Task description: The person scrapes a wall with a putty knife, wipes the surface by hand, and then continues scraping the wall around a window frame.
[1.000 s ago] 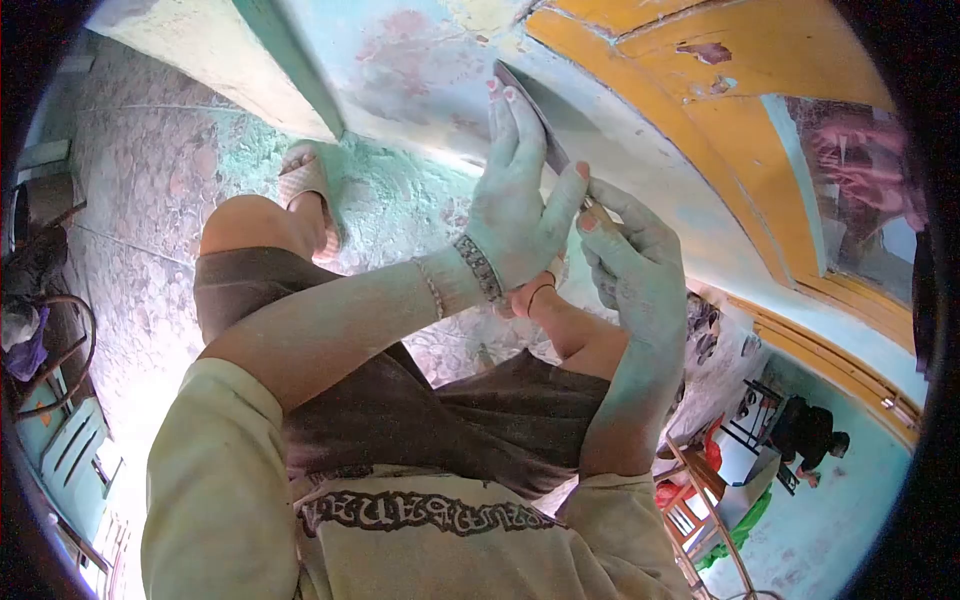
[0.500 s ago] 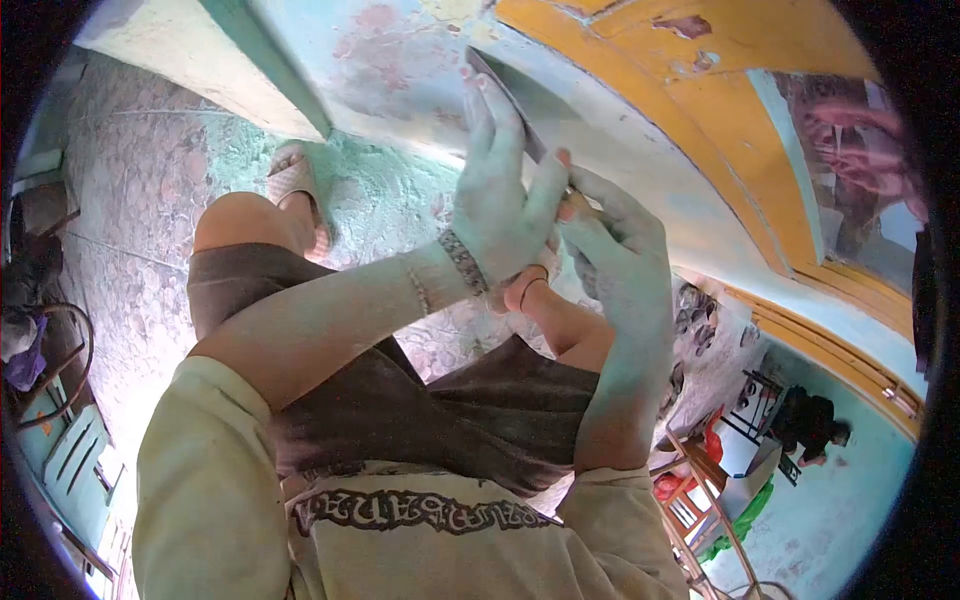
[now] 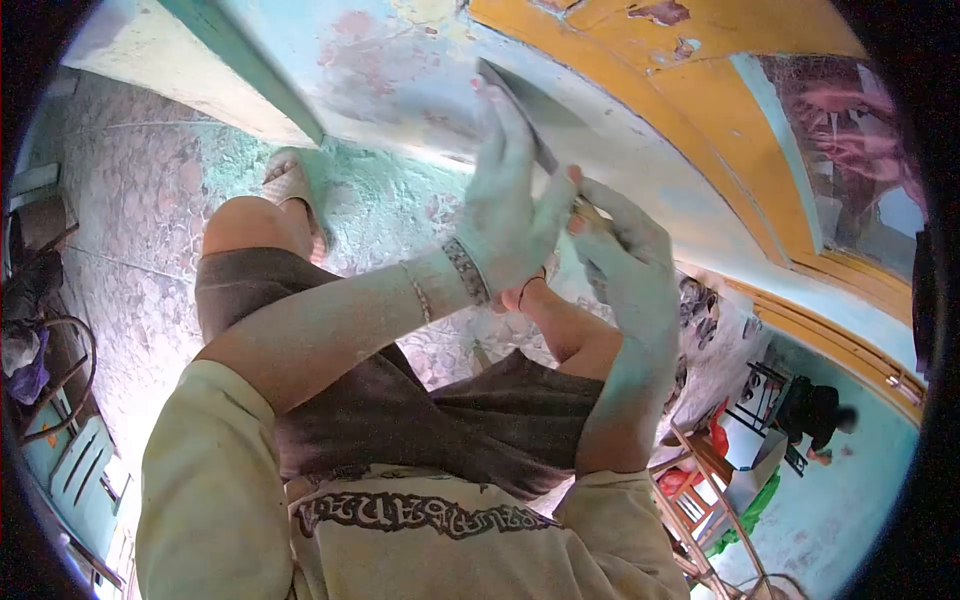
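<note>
My right hand [image 3: 630,235] is closed around the light wooden handle [image 3: 592,212] of a flat metal blade [image 3: 515,105], which looks like a scraper. The blade points up and away, close to the pale, patchy painted wall [image 3: 370,60]. My left hand [image 3: 510,190] has its fingers stretched along the blade, the tips near its far end. Its thumb sticks out beside the handle, close to my right fingers. A bracelet circles my left wrist, and both hands look dusty. Part of the blade's face is hidden behind my left fingers.
An orange frame [image 3: 720,140] with peeling paint holds a reflective glass pane [image 3: 850,150]. My sandalled foot [image 3: 290,180] rests on the stone-patterned floor [image 3: 140,190]. Chairs stand at the lower left and lower right. A person in dark clothing [image 3: 810,410] is at the far right.
Both hands and the blade have shifted slightly down and right in view, keeping the same hold. The view has tilted a little. The person at the right has moved slightly.
</note>
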{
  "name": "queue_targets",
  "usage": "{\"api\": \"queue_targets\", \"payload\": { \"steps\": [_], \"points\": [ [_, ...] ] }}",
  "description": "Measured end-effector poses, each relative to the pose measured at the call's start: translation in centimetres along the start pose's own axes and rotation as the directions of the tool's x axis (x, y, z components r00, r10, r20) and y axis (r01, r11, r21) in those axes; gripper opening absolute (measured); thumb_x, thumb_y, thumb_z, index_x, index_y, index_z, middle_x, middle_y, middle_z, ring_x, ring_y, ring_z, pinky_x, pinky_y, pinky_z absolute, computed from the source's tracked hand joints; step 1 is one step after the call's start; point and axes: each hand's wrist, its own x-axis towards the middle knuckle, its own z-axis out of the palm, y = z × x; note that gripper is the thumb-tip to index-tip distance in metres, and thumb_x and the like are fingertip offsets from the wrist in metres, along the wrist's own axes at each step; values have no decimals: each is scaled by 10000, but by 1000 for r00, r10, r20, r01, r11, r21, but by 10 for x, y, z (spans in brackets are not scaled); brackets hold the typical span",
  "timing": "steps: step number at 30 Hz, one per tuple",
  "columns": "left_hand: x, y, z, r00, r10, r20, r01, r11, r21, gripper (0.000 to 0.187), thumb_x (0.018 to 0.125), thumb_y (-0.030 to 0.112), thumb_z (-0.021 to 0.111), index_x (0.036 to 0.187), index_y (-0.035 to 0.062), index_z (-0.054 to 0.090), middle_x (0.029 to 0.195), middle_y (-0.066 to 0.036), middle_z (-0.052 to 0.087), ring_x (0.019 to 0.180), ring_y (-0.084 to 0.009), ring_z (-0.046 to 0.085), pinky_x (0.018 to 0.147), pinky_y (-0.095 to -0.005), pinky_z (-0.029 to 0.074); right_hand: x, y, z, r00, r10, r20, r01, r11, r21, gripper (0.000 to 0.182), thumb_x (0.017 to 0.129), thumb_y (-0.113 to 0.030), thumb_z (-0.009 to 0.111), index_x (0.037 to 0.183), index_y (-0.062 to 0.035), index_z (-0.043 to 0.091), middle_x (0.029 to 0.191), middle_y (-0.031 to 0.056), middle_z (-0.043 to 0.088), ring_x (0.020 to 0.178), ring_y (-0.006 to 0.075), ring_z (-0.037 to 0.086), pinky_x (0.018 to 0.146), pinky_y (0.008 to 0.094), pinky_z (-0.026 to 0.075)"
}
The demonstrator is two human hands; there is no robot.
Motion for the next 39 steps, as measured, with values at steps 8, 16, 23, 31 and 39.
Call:
{"api": "queue_targets", "payload": {
  "steps": [8, 16, 23, 31, 39],
  "points": [
    [4, -7, -11, 1000, -3, -8, 4, 1000, 18, 811, 941, 282, 494, 1383, -172, -12, 1445, -411, 25, 1384, -485, 36, 1132, -426, 135, 5, 1, 2, 996, -66, 55, 69, 996, -49, 354, 842, -73, 626, 1188, 1, 604, 955, 51, 653, 727, 57, 550, 613, 199, 446],
    [2, 6, 2, 998, 68, -9, -68, 998, 17, 811, 921, 234, 525, 1388, -170, -2, 1434, -428, -20, 1376, -505, 30, 1131, -434, 132, -1, 9, -14, 997, -48, 58, 42, 995, 96, 392, 864, -106, 630, 1237, -10, 563, 754, -9, 544, 559, 26, 411, 477, 175, 307],
    [2, 7, 6, 984, 177, 19, -177, 984, -3, 815, 916, 223, 525, 1399, -156, -11, 1440, -421, -29, 1385, -490, 23, 1132, -437, 125, -10, 12, -26, 998, -30, 54, 21, 985, 172, 365, 851, -98, 642, 1202, -11, 598, 832, 24, 625, 612, 38, 501, 525, 172, 392],
    [5, 2, 4, 983, 181, -38, -178, 982, 67, 817, 912, 213, 516, 1402, -153, -25, 1464, -386, -29, 1393, -473, 7, 1136, -443, 95, -8, -1, -10, 999, -44, 29, 41, 996, 84, 318, 846, -108, 651, 1153, -28, 632, 779, -11, 600, 559, 17, 445, 473, 161, 321],
    [4, -4, 8, 976, 217, -27, -215, 974, 70, 834, 895, 221, 538, 1399, -164, -4, 1460, -394, -37, 1395, -472, 1, 1134, -438, 104, -6, -1, -25, 996, 35, 81, -46, 988, 145, 340, 850, -100, 637, 1172, 4, 606, 835, 49, 629, 558, 49, 513, 491, 187, 412]
  ]
}}
